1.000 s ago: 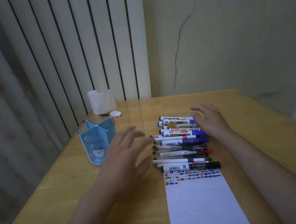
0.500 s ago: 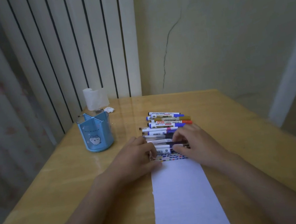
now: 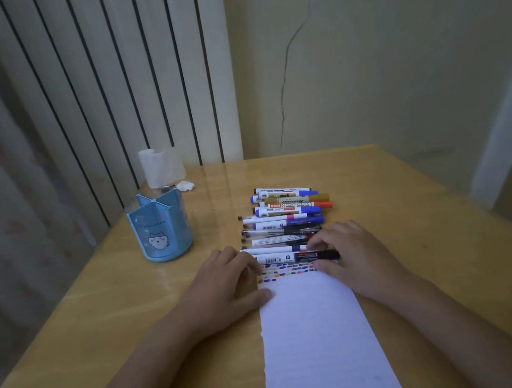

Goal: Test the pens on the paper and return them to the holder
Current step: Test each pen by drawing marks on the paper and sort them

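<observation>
Right hand (image 3: pixel 355 255) pinches the nearest black-capped marker (image 3: pixel 295 257) at frame centre; left hand (image 3: pixel 227 282), fingers curled, steadies its barcode end. Legible on the pens (image 3: pixel 289 212): "WHITEBOARD".

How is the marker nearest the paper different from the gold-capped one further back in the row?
The nearest marker has a black cap and a white barrel with a barcode; the gold-capped marker has a cream, printed barrel. The nearest one lies against the paper's scribbled top edge, with the right hand pinching its cap end and the left hand at its other end; the gold one lies untouched. Both lie flat, caps pointing right.
</observation>
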Motion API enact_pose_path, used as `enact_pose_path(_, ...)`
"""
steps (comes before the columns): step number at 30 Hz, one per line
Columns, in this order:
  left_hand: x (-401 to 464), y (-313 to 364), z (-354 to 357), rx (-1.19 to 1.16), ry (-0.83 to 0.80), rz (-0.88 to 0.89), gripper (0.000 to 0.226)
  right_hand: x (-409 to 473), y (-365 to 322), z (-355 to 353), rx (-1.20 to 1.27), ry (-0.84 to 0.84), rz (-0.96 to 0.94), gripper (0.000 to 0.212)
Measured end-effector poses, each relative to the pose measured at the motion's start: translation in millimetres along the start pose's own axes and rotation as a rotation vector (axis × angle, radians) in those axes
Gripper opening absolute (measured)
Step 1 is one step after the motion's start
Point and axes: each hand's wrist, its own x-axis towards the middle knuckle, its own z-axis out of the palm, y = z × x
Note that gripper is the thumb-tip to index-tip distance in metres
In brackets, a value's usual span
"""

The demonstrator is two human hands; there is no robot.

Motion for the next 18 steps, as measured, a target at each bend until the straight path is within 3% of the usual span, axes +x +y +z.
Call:
enact_pose_path(12,6.7,-3.9,0.5,0.060,-0.011,0.051,0.050,5.1,-7.5,1.0,-0.008,-0.034,-0.025,0.020)
enact_pose_path(18,6.9,-0.6,-2.2,0.073,-0.038,0.033,0.054,1.7,-4.3,-19.0,0.117,0.074,0.015,0.023)
